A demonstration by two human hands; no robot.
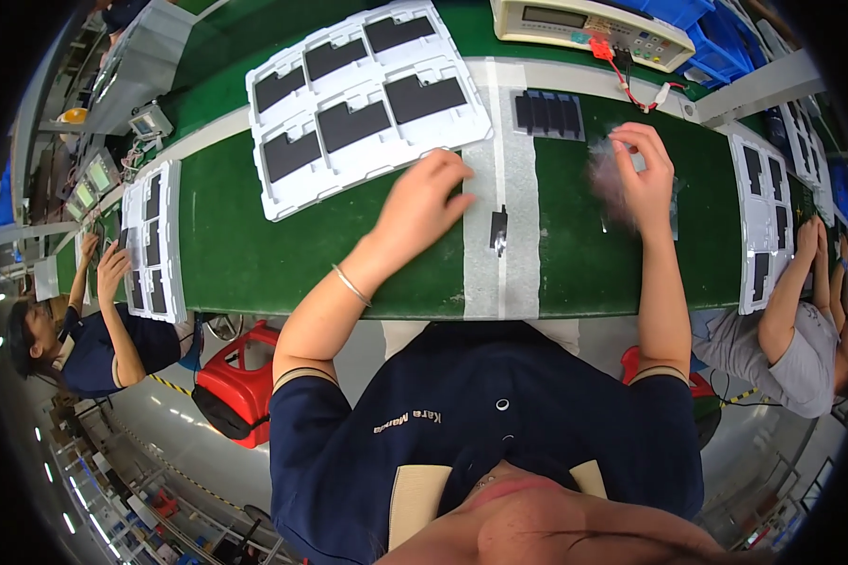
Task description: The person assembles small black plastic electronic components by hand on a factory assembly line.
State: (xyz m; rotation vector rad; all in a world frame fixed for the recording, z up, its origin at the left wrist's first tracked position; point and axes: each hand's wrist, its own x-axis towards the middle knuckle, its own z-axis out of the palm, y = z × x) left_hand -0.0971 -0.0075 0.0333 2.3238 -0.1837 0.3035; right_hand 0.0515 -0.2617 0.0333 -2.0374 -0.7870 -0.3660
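Note:
My left hand [422, 205] hovers by the near right corner of a white plastic tray [356, 175], its fingers loosely bent, thumb apart, nothing visible in them. Black flat pieces with a notched corner [353, 125] fill the tray's compartments. Below that hand, a small black flat part [498, 229] with a shiny end lies on the pale strip [481, 282]. My right hand [645, 184] pinches a clear plastic film [610, 179], smeared by motion. Beyond it, a clear sheet with several dark strips [548, 114] rests on the green table.
A beige bench meter [584, 30] with red and black leads [622, 75] stands at the back right, beside blue bins [716, 47]. Further white trays [153, 240] [761, 221] lie at both sides, near co-workers' hands. A red stool [238, 381] stands at lower left.

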